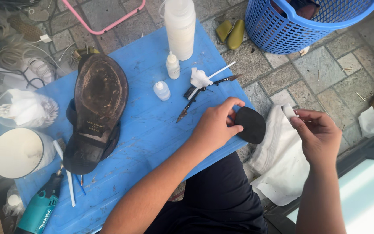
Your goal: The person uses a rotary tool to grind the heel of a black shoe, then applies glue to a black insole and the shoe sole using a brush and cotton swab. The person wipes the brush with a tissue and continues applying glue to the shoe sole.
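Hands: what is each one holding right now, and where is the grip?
Left hand pinches the black rubber sole piece at its left edge. Right hand holds a small white wad at the fingertips.

- the upturned shoe (95, 110) lies on the table (148, 143), at nine o'clock of the two small bottles (167, 78).
- the tall bottle (179, 26) stands at twelve o'clock of them.
- the pliers (202, 93) lie at three o'clock.
- the basket (299, 26) sits on the ground at two o'clock, off the table.
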